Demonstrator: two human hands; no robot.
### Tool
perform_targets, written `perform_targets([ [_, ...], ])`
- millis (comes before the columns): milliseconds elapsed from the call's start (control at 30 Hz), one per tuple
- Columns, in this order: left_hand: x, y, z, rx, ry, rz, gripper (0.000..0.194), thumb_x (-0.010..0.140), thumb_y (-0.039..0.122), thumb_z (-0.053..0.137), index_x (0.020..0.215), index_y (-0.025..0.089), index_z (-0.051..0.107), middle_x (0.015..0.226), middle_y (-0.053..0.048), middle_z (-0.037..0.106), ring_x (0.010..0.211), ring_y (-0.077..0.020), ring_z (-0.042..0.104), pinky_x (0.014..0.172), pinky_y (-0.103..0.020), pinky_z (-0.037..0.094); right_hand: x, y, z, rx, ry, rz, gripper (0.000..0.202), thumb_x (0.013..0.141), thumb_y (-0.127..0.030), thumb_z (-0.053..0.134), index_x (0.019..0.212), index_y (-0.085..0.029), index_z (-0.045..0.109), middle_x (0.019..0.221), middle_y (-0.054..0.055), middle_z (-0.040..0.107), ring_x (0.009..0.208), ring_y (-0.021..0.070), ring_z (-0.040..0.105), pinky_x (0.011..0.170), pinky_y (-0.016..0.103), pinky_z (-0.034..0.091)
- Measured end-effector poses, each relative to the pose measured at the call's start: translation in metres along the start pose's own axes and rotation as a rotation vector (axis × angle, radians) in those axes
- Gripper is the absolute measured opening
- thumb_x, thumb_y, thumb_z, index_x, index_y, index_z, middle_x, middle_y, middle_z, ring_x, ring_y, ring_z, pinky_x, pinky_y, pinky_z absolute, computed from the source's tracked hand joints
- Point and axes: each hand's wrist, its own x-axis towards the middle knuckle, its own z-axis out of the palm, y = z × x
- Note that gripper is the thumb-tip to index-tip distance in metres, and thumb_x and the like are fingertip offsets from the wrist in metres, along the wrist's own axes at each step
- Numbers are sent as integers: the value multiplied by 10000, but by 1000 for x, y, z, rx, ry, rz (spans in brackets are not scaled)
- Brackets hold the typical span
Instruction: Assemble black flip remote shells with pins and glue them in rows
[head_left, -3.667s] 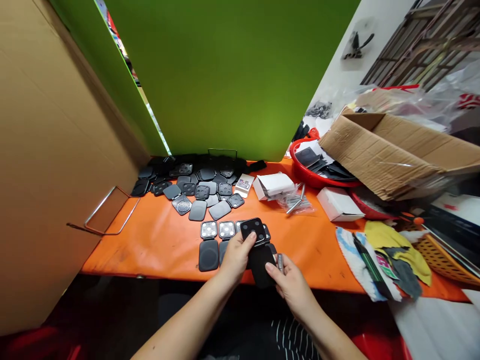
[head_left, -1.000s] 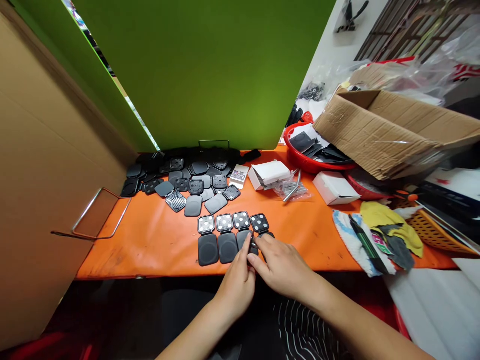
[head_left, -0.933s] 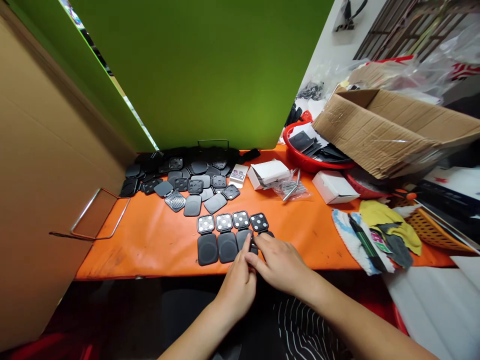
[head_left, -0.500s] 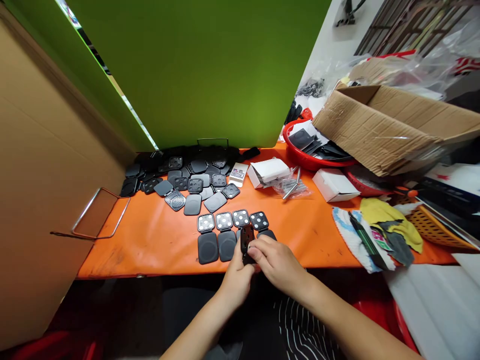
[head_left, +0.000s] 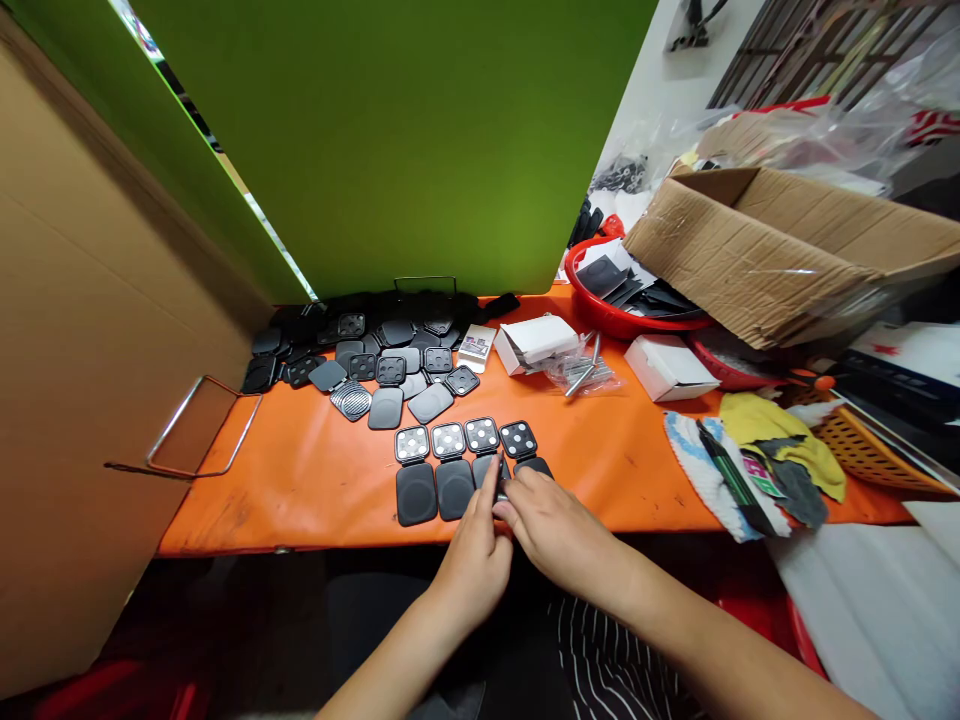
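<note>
My left hand (head_left: 477,550) and my right hand (head_left: 559,525) meet at the front edge of the table, both closed on a small black hinged plate (head_left: 500,480). The plate is seen almost edge-on, and the fingers hide most of it. Just beyond my hands lies a row of opened hinged plates, such as the leftmost one (head_left: 415,495). Their upper square halves (head_left: 448,441) carry round pale dots, while the lower halves are plain black. My hands partly cover the right end of this row.
A heap of black plates (head_left: 386,408) lies at the back left of the orange table (head_left: 315,490). White boxes (head_left: 536,342), metal rods (head_left: 583,375) and a red basin (head_left: 630,322) stand to the right. A wire stand (head_left: 241,440) is at the left.
Both hands have turned the black hinged plate from showing its holed face to nearly edge-on. My left index finger now points forward along it.
</note>
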Motion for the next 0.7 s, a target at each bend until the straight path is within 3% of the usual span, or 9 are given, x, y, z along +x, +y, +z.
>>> perform_targets([
  [300, -2, -5, -2, 142, 4, 93, 708, 831, 64, 407, 1463, 222, 131, 1439, -110, 371, 1343, -227, 309, 1092, -427, 302, -4, 0, 7, -32, 111, -51, 154, 905, -214, 433, 820, -170, 553, 833, 57, 549, 766, 183, 501, 668, 301, 422],
  [467, -3, -8, 1, 133, -8, 118, 614, 881, 144, 385, 1456, 190, 172, 1449, -120, 355, 1334, -213, 323, 1111, -420, 261, -6, 2, 4, 23, 148, -53, 171, 873, -260, 468, 747, -182, 553, 748, 32, 527, 711, 160, 486, 610, 268, 373],
  [600, -3, -3, 6, -85, 7, 31, 605, 853, 222, 478, 1423, 198, 274, 1429, -108, 390, 1325, -243, 332, 1112, -432, 243, -2, 11, 6, 419, 124, -67, 213, 864, -313, 463, 720, -180, 548, 748, 22, 514, 701, 142, 483, 615, 258, 380],
  [700, -2, 5, 7, -473, -33, -198, 591, 781, 290, 581, 1334, 208, 391, 1308, -108, 516, 1187, -288, 495, 979, -451, 418, 0, 22, 13, 992, 36, 79, 317, 877, -464, 425, 775, -182, 527, 683, -3, 484, 589, 115, 462, 522, 235, 372],
])
